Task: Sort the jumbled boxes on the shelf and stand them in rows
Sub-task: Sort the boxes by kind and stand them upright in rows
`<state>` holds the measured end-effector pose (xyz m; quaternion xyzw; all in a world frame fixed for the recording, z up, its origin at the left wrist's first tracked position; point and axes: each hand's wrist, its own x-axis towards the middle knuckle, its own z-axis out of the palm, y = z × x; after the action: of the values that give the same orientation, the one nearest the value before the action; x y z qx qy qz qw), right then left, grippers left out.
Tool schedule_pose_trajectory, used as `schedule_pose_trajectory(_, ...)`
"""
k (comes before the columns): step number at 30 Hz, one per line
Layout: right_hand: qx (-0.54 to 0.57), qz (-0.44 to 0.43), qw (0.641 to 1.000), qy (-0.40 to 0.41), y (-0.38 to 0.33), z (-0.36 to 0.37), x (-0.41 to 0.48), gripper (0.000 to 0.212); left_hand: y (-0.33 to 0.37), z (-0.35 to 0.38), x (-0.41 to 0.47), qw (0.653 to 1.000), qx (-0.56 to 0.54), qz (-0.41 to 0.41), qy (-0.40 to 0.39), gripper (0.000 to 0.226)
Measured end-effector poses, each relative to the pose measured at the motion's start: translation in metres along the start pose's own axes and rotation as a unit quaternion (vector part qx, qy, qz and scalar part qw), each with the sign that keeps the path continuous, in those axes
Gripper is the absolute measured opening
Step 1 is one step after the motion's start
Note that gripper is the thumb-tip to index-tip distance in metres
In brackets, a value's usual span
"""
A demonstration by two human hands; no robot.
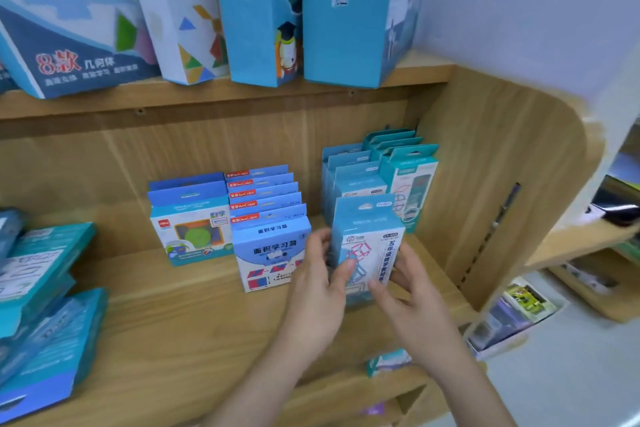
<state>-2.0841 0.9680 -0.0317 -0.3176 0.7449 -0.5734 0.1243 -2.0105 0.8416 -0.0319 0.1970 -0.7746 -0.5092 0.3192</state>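
Observation:
I hold a light-blue box [369, 236] upright just in front of a row of matching light-blue boxes [349, 173]. My left hand [318, 284] grips its left side with the thumb across the front. My right hand [412, 291] grips its right side and lower edge. A row of teal-topped boxes [410, 163] stands to the right of that row. Left of it stand a row of blue boxes with red labels [268, 218] and two blue boxes with a green disc picture [190, 218]. A jumbled pile of teal boxes [45, 288] lies flat at the left.
The wooden shelf board [180, 329] runs below the boxes, with a wooden side panel [491, 191] at the right. Large boxes [242, 10] stand on the shelf above. A small box [388, 360] shows on a lower level, and other goods [512, 308] lie to the right.

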Motion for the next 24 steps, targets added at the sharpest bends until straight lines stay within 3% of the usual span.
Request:
schedule_pose_trajectory(7,-0.008,-0.008,0.998,-0.062,0.032,-0.022,0.064,0.068,-0.017,0.051,0.052,0.994,0.091,-0.029,0.059,0.044)
schedule_pose_trajectory(14,-0.010,0.018,0.995,-0.093,0.051,-0.021,0.081,0.078,-0.030,0.072,0.065,0.984,0.154,-0.072,0.058,0.077)
schedule_pose_trajectory(24,0.009,0.043,0.990,-0.133,0.051,-0.021,0.094,0.081,-0.028,0.078,0.072,0.975,0.196,-0.082,0.069,0.072)
